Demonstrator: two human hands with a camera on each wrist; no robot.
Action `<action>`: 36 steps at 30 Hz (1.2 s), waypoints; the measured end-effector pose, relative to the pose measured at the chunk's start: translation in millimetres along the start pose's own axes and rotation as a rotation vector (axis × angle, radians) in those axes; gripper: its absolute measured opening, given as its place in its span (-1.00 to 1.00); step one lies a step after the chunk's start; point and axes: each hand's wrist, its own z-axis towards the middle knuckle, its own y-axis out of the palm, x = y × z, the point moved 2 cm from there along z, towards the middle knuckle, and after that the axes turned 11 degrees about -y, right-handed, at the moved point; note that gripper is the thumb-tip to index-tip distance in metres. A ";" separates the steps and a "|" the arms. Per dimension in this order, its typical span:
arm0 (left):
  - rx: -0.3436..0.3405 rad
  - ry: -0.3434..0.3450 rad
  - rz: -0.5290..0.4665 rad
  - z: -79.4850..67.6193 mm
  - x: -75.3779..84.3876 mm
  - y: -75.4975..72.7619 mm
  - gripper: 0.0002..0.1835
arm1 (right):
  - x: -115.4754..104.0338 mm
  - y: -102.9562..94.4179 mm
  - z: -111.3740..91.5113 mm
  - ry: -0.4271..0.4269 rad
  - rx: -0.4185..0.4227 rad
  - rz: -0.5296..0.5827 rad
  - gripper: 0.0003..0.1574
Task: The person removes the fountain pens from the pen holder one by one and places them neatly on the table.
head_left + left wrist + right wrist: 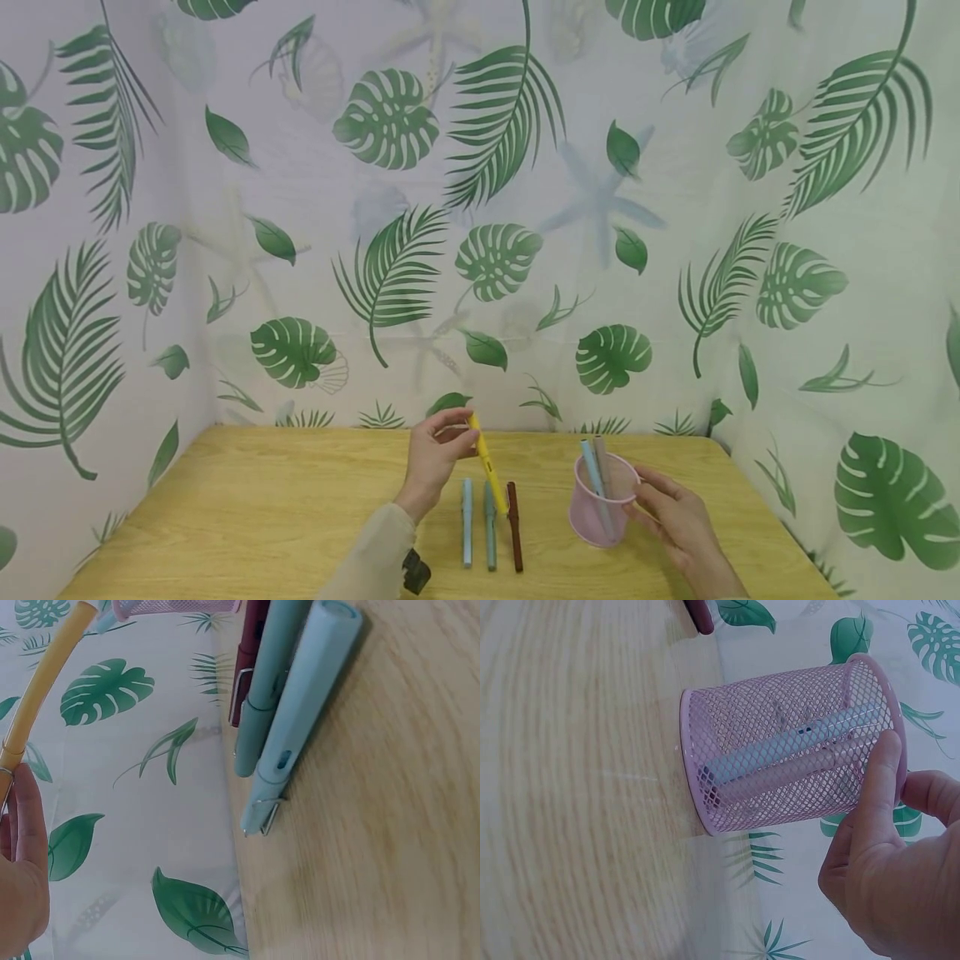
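Yellow pen (488,467) pinched in our left hand (435,457), we're probably filling the lower-right cup (584,518) our right hand (681,518) grips, so next swing right.

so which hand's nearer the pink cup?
Right. The right hand holds the pink cup near its top; the left hand is well left of it, pinching the yellow pen.
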 end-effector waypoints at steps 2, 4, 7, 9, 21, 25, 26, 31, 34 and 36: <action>0.001 -0.010 -0.001 -0.4 -0.8 -1.0 -0.62 | -0.2 0.2 -0.1 -0.001 0.000 0.000 -0.29; 0.000 -0.014 0.003 -0.7 -1.4 -1.9 -0.61 | -0.7 0.6 -0.4 0.001 0.000 0.001 -0.29; 0.005 -0.032 0.009 -0.9 -2.8 -3.7 -0.62 | -1.6 1.3 -1.0 0.001 0.004 0.004 -0.30; 0.004 -0.040 0.020 -1.0 -3.7 -5.0 -0.62 | -2.0 1.4 -1.6 -0.005 0.004 0.003 -0.31; -0.065 -0.140 0.123 0.2 -11.4 -18.4 -0.56 | -2.6 1.7 -1.4 -0.015 0.009 0.007 -0.27; -0.083 -0.165 0.123 0.8 -13.1 -22.0 -0.55 | -2.8 1.7 -1.2 -0.012 0.008 0.003 -0.28; -0.091 -0.175 0.126 0.7 -13.3 -22.7 -0.55 | -2.8 1.7 -1.2 -0.010 0.008 0.002 -0.28; -0.126 -0.222 0.164 0.3 -16.7 -26.1 -0.52 | -2.6 1.3 -1.5 -0.008 0.005 -0.007 -0.30; -0.133 -0.240 0.191 0.2 -17.7 -28.7 -0.51 | -2.2 1.2 -1.1 -0.014 0.003 -0.011 -0.30; -0.136 -0.246 0.204 0.5 -18.2 -30.6 -0.50 | -1.9 1.1 -0.8 -0.017 0.002 -0.012 -0.30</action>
